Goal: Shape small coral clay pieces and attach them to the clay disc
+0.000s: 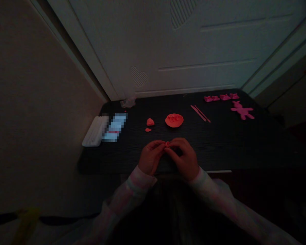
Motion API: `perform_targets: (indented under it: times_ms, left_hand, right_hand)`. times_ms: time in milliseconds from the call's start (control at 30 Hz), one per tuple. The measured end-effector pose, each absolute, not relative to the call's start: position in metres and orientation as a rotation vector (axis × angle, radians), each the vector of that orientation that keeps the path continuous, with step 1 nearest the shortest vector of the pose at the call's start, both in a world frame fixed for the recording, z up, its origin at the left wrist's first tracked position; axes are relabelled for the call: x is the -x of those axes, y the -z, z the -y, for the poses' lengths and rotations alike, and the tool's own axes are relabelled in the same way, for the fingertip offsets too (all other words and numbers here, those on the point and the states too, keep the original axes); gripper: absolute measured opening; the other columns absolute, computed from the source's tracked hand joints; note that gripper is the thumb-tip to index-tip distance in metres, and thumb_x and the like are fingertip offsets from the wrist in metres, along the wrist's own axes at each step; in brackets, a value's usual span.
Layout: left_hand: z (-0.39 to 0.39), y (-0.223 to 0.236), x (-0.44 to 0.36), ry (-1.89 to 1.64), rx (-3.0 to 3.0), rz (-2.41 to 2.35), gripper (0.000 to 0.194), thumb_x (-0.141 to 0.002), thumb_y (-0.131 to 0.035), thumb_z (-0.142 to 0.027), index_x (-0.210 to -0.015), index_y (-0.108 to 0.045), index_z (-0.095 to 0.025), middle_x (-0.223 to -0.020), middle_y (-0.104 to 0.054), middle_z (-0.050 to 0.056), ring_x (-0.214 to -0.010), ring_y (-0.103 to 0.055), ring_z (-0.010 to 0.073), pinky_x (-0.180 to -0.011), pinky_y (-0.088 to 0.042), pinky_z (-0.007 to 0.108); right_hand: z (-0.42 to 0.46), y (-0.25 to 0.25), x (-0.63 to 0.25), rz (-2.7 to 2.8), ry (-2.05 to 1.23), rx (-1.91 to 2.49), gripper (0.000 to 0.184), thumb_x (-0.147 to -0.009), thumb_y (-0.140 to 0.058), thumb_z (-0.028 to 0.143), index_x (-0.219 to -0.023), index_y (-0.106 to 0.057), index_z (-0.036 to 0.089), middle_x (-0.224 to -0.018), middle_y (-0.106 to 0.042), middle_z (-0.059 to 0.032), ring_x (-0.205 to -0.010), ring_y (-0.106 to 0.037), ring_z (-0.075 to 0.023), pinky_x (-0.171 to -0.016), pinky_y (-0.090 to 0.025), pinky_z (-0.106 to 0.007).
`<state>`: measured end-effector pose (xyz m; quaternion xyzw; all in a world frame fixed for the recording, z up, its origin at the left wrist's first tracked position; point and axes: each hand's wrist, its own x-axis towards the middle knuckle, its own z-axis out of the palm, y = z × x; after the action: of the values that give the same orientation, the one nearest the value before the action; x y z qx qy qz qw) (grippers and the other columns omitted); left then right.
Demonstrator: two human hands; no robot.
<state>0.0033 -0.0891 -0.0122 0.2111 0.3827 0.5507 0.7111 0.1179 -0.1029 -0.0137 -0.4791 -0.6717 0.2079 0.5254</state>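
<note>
Between the fingertips of both hands is a small piece of orange-pink modelling clay (167,144), mostly covered by the fingers. My left hand (151,157) pinches it from the left, and my right hand (184,158) pinches it from the right. Just beyond the hands sits a shallow clay bowl (174,125) of the same colour, with small clay bits inside. Left of the bowl lie a clay lump (150,121) and a smaller clay piece (148,130).
On the dark table (132,151) two thin pink tools (200,113) lie right of the bowl. Farther right are a pink bunny-shaped figure (242,110) and several pink folded pieces (224,97). At left are a white case (95,132), a blurred-out screen (115,127) and crumpled clear plastic (128,102).
</note>
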Motion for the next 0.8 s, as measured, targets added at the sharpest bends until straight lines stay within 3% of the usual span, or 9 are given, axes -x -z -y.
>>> perform_targets:
  times_ms: [267, 800]
  left_hand:
    - [0.0889, 0.0134, -0.0019, -1.235, -0.441, -0.867, 0.01, -0.054, -0.069, -0.01, -0.062, -0.063, -0.013, -0.067, -0.066, 0.001, -0.066, -0.06, 0.0084, -0.066, -0.047, 0.019]
    - [0.0892, 0.0117, -0.0051, -1.283, -0.436, -0.881, 0.012, -0.054, -0.068, -0.01, -0.064, -0.062, -0.013, -0.067, -0.065, 0.0, -0.069, -0.061, 0.0099, -0.072, -0.046, 0.024]
  right_hand:
    - [0.102, 0.0134, -0.1185, 1.628, -0.514, 1.127, 0.01, -0.077, -0.051, 0.015, -0.082, -0.058, 0.02, -0.081, -0.056, -0.0033, -0.078, -0.055, -0.0137, -0.071, -0.045, -0.029]
    - [0.1012, 0.0139, -0.1167, 1.619, -0.476, 1.175, 0.011, -0.074, -0.055, 0.014, -0.081, -0.059, 0.021, -0.081, -0.055, -0.0032, -0.078, -0.055, -0.0146, -0.071, -0.046, -0.03]
